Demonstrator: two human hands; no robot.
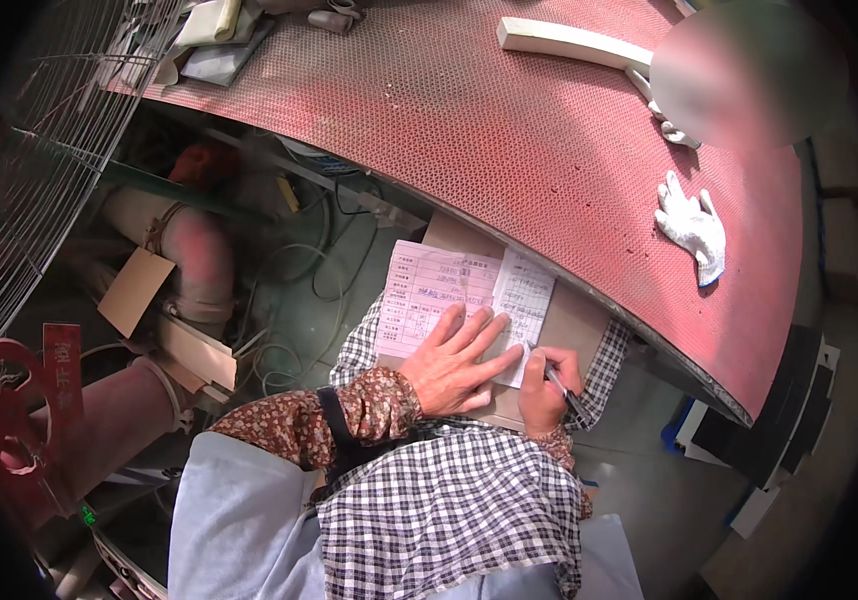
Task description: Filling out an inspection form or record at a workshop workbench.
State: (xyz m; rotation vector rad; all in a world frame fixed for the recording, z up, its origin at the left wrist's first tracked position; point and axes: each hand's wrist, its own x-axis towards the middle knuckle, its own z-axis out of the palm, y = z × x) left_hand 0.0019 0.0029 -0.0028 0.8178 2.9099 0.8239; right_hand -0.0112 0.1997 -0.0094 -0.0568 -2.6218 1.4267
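Note:
My left hand [449, 368] lies flat with its fingers spread across a pink printed form [427, 280] and the edge of a narrow white sheet with handwriting [527, 285]. Both papers rest on a brown cardboard backing [577, 330] over my lap. In my right hand [546, 392] a pen [574, 403] is gripped between thumb and fingers, beside the lower end of the white sheet. The pen's tip is too small to make out. A black and white checked apron [449, 510] covers my lap below the papers.
A red table with a perforated top [469, 130] spans the far side. On it are a white glove [692, 228] and a pale bar [569, 40]. Large pipes [139, 425], a red valve wheel [11, 410] and a wire rack [59, 150] stand left.

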